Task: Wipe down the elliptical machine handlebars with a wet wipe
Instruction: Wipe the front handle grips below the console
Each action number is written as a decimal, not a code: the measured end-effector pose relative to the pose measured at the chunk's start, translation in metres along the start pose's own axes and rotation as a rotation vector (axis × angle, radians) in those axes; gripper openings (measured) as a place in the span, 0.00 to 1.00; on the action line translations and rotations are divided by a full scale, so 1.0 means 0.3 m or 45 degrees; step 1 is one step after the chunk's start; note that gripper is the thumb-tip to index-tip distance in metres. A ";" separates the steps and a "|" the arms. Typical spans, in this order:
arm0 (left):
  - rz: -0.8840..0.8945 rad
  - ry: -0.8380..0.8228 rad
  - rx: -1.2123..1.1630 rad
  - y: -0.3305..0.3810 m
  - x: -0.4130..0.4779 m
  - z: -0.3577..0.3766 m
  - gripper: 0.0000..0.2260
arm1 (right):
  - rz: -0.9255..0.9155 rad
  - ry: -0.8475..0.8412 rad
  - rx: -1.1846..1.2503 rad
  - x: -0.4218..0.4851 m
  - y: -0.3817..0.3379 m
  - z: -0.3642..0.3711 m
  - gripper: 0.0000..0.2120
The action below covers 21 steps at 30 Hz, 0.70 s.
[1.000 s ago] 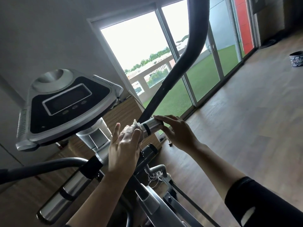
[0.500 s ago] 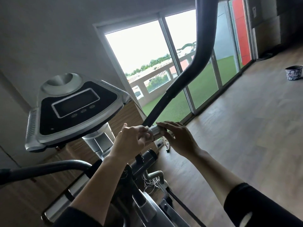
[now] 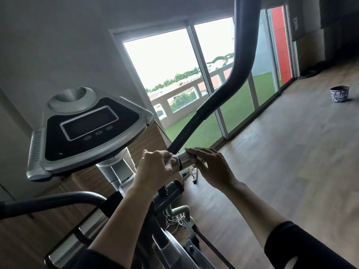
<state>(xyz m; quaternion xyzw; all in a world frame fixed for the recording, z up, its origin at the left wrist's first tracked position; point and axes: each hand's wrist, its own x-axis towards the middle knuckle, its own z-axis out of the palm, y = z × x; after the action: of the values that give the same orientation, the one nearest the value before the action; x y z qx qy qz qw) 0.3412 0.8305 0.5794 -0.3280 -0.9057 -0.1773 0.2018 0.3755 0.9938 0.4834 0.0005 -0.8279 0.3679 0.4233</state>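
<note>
Mid-wipe rn, on the right-side bar imo. Our left hand [image 3: 155, 168] is wrapped round the silver grip [image 3: 186, 160], fingers curled snug over it, right where the black handlebar [image 3: 240, 55] comes down to meet it. Our right hand [image 3: 212, 167] lies over the outer end of that same grip w/ fingers mostly straight, so it's steadying more than clamping. We can't actually spot the wet wipe. It's prob tucked under the left palm against the metal, but that's a guess.

Next move, as we read it: twist and slide along the metal bit, then work up the long black tube. That one runs out of the top of the shot, so it'll take a reach and a re-grip. The other handlebar [image 3: 52, 200] on the left side looks untouched afaict.

Materials: the grip is a smooth shiny metal cylinder w/ a dark band, so a wipe should glide on it. The black tube looks matte, maybe foam or rubber, w/ a bend halfway, so expect more drag there. The console [image 3: 87, 129] has a glossy black face in a grey plastic shell. There's a patterned bowl [image 3: 339, 93] well off on the wood-look floor [image 3: 291, 162].
</note>
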 end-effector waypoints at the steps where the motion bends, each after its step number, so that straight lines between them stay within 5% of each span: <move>1: 0.001 0.044 0.010 0.006 -0.016 0.007 0.10 | -0.006 -0.002 -0.019 -0.002 -0.005 -0.003 0.21; 9: 0.164 0.138 0.119 0.003 -0.100 0.002 0.04 | 0.038 -0.052 -0.244 -0.028 -0.049 -0.033 0.18; 14: 0.178 0.237 0.069 -0.014 -0.168 -0.009 0.08 | 0.102 -0.137 -0.307 -0.086 -0.119 -0.071 0.18; 21: 0.051 0.255 -0.344 -0.016 -0.385 0.007 0.10 | 0.180 -0.372 -0.342 -0.256 -0.245 -0.113 0.18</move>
<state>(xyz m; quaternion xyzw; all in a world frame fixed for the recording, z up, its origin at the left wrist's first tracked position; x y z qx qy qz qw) 0.4189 0.7677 0.5210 -0.3508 -0.8423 -0.3251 0.2485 0.4716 0.9369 0.4869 -0.0606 -0.9201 0.2789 0.2682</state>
